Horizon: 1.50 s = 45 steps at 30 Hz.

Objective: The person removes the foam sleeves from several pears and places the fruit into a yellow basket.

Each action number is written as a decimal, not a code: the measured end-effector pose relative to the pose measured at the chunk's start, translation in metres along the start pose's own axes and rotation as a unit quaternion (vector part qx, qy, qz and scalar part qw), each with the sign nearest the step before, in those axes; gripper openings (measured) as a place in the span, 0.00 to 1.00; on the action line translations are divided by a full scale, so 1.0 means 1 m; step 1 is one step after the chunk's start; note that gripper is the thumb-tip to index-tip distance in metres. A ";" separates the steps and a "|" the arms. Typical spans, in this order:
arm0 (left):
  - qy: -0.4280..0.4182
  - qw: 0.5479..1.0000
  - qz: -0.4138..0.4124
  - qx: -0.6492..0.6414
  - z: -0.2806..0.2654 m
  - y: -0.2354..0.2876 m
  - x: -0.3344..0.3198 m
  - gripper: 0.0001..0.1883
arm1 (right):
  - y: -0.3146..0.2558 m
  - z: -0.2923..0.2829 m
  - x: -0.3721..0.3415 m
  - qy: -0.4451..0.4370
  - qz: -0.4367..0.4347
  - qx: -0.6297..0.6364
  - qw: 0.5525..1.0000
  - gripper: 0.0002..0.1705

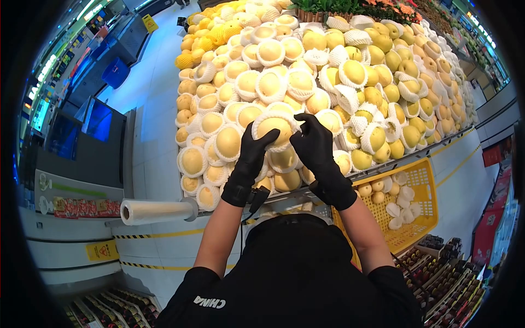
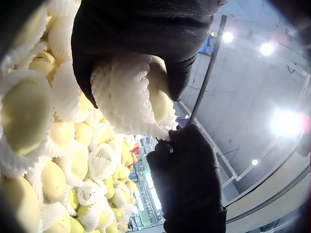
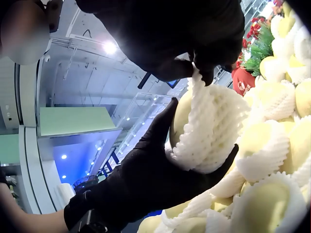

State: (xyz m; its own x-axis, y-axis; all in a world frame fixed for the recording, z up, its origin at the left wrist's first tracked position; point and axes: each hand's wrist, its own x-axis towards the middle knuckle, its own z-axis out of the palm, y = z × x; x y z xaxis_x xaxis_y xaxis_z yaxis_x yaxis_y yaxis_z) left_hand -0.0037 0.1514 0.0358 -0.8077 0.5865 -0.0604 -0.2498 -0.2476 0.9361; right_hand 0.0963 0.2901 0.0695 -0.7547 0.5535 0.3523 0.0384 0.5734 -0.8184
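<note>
The fruit pile (image 1: 301, 82) is the biggest thing. Below its near right edge is a yellow crate (image 1: 424, 180); beside its near left corner is a plastic roll (image 1: 156, 211). Above the pile's near part, the left hand (image 1: 252, 153) is half closed around one yellow fruit (image 1: 270, 124); the right hand (image 1: 315, 145), nearly closed, pinches the edge of the fruit's foam net (image 3: 214, 128).

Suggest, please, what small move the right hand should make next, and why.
Perhaps gently tug the foam net a little further over the fruit, since the right hand pinches its edge, the left hand holds both, and one side of the fruit shows bare.
</note>
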 end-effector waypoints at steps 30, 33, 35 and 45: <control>-0.005 0.999 -0.021 -0.048 -0.022 -0.017 -0.001 0.27 | 0.001 -0.003 0.008 -0.209 0.305 0.448 0.814 0.35; 0.012 0.997 0.049 0.051 -0.023 -0.017 -0.001 0.25 | -0.004 -0.008 0.001 -0.255 0.225 0.523 0.782 0.44; -0.002 0.988 0.100 0.119 -0.022 -0.010 -0.001 0.25 | 0.002 -0.014 0.000 -0.219 -0.085 0.173 0.956 0.53; 0.014 0.998 0.032 0.046 -0.009 0.000 0.002 0.26 | 0.035 0.012 0.004 -0.089 -0.083 0.114 0.986 0.40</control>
State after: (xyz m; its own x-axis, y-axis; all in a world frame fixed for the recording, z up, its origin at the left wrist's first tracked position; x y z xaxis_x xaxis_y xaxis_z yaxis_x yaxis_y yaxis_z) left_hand -0.0103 0.1454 0.0326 -0.8351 0.5501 -0.0072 -0.1474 -0.2111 0.9663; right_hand 0.0867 0.3051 0.0372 -0.8419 0.3374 0.4212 -0.2282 0.4846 -0.8444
